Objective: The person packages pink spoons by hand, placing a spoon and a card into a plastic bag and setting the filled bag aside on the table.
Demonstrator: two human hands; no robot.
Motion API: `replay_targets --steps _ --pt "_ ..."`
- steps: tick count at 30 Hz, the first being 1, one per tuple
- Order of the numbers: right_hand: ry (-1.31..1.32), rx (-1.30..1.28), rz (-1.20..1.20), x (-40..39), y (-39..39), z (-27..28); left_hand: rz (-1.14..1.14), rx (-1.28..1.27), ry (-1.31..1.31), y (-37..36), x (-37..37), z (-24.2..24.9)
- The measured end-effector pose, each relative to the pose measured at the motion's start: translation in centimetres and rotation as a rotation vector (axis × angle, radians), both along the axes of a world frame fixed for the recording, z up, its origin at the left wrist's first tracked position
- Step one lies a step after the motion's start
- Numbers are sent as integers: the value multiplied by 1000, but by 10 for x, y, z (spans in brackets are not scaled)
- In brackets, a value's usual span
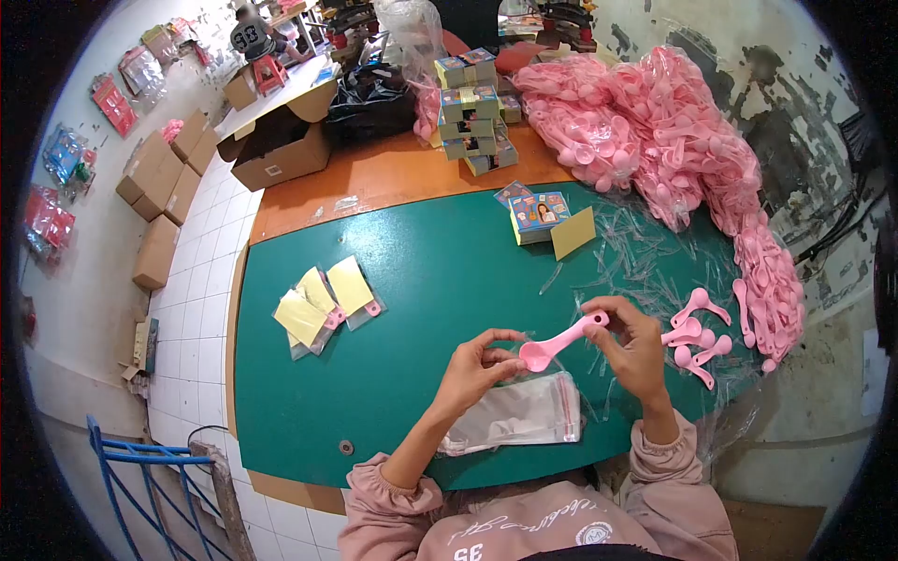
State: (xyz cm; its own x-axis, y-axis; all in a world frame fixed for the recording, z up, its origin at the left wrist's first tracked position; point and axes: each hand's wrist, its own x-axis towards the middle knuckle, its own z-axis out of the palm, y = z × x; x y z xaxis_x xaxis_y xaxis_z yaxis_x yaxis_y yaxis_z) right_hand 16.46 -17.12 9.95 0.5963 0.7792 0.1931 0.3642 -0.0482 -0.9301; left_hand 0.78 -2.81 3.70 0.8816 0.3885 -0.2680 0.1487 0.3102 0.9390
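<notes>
A pink spoon [566,342] is held between both hands, above the green tabletop [412,280]. My left hand [479,367] pinches its bowl end, and my right hand [632,346] grips the handle end by the hole. Just below the spoon lies a stack of clear plastic bags [514,416]. Several loose pink spoons [698,304] rest to the right of my right hand. Beyond the hands stands a pile of printed cards [540,213], with one yellow card [573,234] leaning against it. Packed bags with yellow cards [301,318] and pink pieces lie at the left.
Large plastic bags of pink spoons [655,122] fill the right back. Stacked card bundles [470,117], a black bag [371,103] and an open carton [281,154] stand at the back. Plastic strips [622,252] litter the right side. A person [254,35] sits far back left.
</notes>
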Motion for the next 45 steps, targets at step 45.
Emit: replay_targets --steps 45 --pt "-550 -330 -6 153 78 -54 -92 -257 -121 17 -8 17"
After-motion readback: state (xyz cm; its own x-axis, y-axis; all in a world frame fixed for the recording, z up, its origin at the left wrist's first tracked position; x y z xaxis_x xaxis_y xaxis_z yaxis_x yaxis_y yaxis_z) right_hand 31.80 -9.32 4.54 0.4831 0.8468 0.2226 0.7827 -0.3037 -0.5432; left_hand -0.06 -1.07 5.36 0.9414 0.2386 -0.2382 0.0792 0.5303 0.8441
